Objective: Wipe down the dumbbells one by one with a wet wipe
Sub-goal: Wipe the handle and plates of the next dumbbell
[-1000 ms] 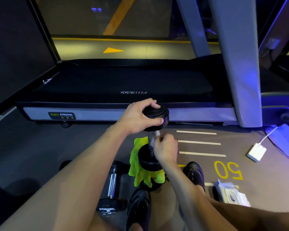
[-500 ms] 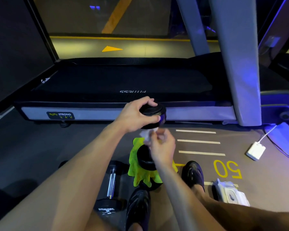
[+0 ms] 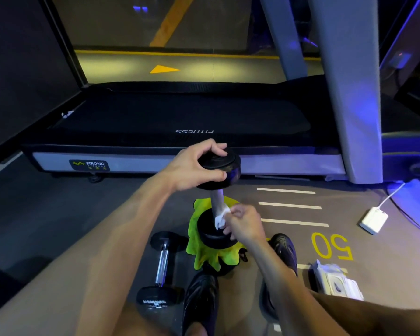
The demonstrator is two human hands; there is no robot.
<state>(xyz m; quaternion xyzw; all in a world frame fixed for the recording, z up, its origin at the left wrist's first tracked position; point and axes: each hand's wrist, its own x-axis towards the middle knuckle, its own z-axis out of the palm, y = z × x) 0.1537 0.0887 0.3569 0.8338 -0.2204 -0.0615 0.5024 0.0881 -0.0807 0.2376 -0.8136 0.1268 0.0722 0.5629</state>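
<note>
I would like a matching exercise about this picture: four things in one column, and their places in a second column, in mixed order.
Things:
1. wet wipe
2. green cloth
3. second dumbbell
4. pack of wipes

Places:
A. lying on the floor left of the green cloth
B. on the floor at the right, near the yellow number 50
C. in the right hand, against the handle of the upright dumbbell
D. under the upright dumbbell

Pairs: 1-C, 2-D, 3-A, 4-B

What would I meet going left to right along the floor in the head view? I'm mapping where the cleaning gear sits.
Lying dumbbell → green cloth under the upright dumbbell → right hand with the wet wipe → yellow 50 marking → wipe pack → white adapter.
</note>
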